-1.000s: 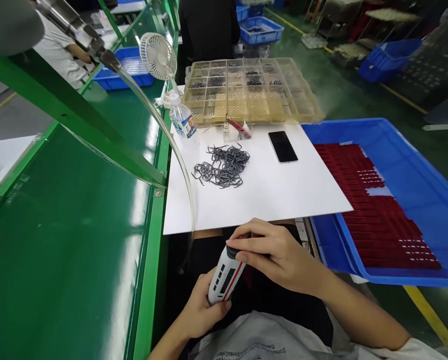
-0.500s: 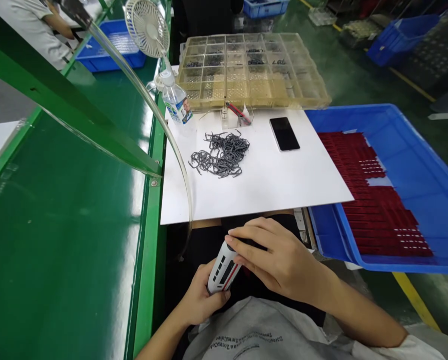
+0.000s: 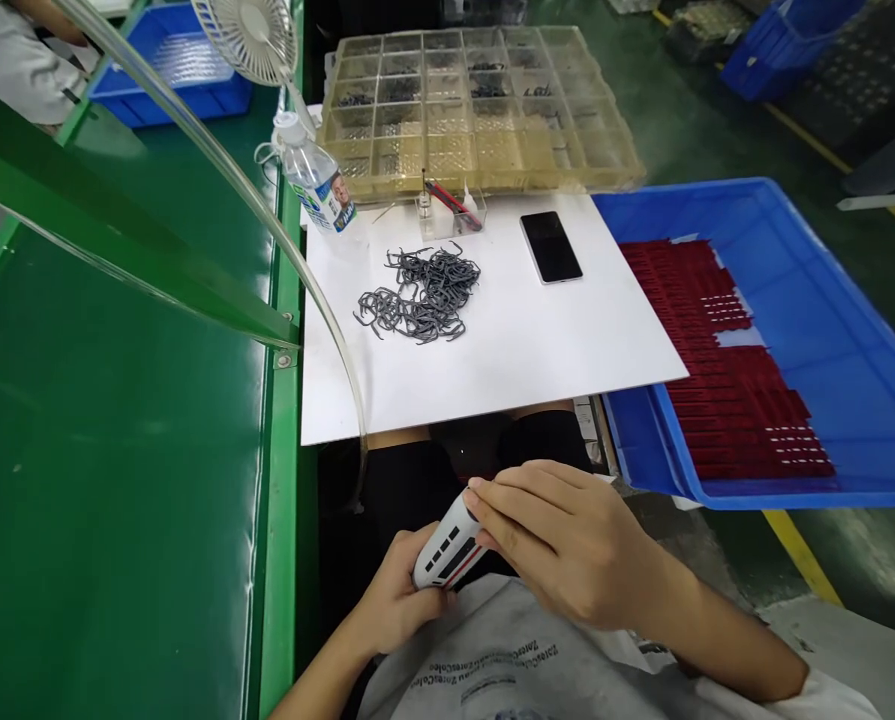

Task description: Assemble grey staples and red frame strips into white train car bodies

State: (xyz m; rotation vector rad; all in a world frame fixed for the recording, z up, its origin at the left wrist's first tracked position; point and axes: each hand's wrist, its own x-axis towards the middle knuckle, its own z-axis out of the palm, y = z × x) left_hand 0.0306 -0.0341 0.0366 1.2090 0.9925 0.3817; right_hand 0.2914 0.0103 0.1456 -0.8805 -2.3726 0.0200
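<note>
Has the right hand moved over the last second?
Yes: the right hand has drawn back, farther from the near edge of the white board in this view.

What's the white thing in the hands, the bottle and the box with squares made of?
White thing: probably hard plastic, satiny; it looks smooth, rounded.
Bottle: likely clear plastic, glossy; you can see through it.
Box: maybe yellowed plastic, shiny; it's tinted but see-through.

Repeated print resembling "ZoresColee" on grey shirt (image 3: 503, 640), small lettering on bottle label (image 3: 333, 203), unreadable
</note>
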